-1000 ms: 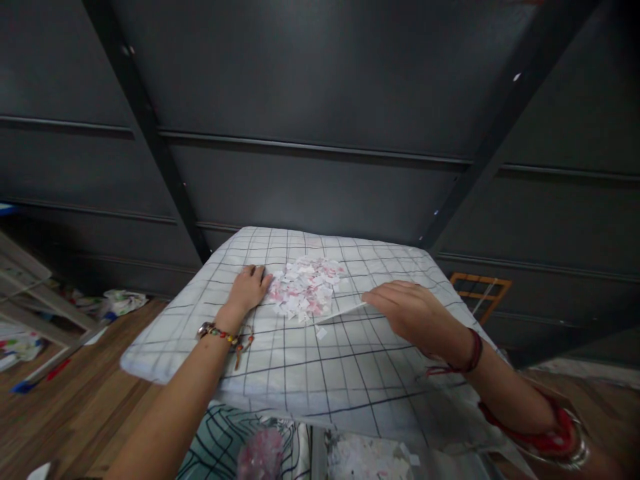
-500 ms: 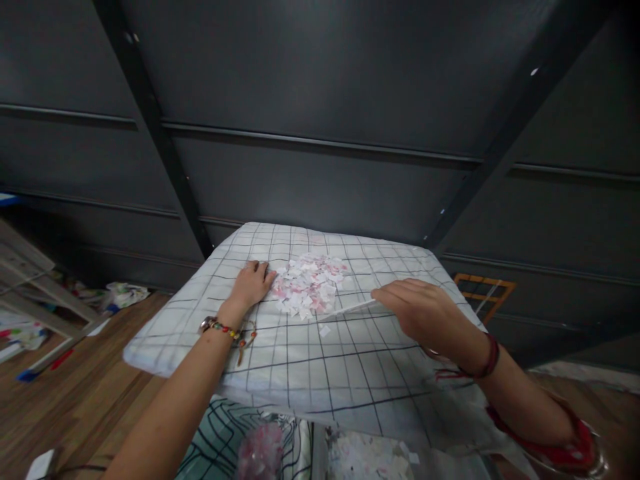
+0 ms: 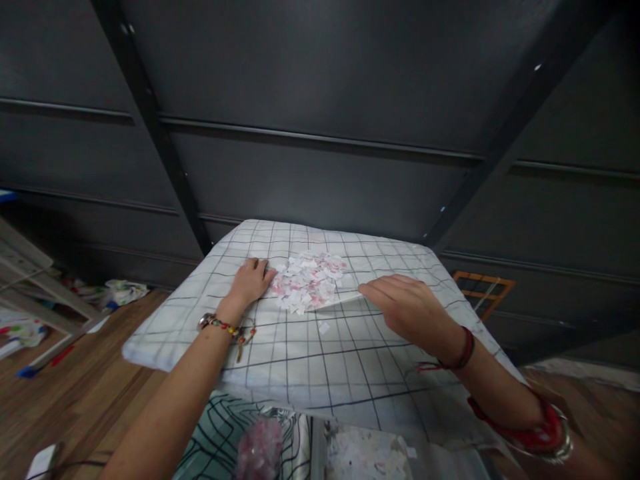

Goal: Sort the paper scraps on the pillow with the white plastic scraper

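A heap of small white and pink paper scraps (image 3: 311,279) lies on a white checked cloth (image 3: 280,363). My left hand (image 3: 251,279) rests palm down on the cloth, fingers apart, its thumb at the heap's left edge. Between the fingers of my right hand (image 3: 395,300) is one end of a thin white strip (image 3: 340,301), whose material I cannot make out. The strip lies low along the near side of the heap, its far end against the scraps. One loose paper scrap (image 3: 324,328) sits on the cloth nearer to me.
Below the table's front edge are a clear container of paper bits (image 3: 370,457) and a pink plastic bag (image 3: 260,450). A dark panelled wall (image 3: 320,180) rises behind the table. A ladder-like frame (image 3: 45,293) stands at left, a wooden frame (image 3: 483,293) at right.
My right hand has shifted a little left with the white strip, whose far end is now further along the heap's near edge. My left hand stays in place.
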Motion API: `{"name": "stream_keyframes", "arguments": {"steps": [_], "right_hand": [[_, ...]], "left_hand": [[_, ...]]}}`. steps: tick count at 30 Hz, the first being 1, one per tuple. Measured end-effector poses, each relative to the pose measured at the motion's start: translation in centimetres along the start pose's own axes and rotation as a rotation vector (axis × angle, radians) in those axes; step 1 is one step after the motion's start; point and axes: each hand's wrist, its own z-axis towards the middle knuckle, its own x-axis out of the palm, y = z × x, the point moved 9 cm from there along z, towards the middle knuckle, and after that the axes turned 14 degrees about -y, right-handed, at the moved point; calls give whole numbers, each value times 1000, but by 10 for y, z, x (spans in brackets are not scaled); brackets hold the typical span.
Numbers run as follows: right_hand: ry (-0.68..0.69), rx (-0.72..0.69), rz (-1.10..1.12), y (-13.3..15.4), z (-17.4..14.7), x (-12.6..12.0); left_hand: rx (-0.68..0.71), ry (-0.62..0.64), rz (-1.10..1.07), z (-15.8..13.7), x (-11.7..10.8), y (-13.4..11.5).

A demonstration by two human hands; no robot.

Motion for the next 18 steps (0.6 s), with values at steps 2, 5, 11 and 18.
{"name": "stream_keyframes", "arguments": {"steps": [2,5,11,18], "right_hand": [[-6,-1,4,0,2,0],[-34,-17,10,1,6,-1],[-31,-33,19,5,11,1],[-69,-58,7,6,14,1]], "left_hand": [[4,-3,-6,0,-1,-1],[6,-4,-4,0,-2,-1],[-7,16,14,0,-1,-1],[-28,42,19,-1,-2,-2]]}}
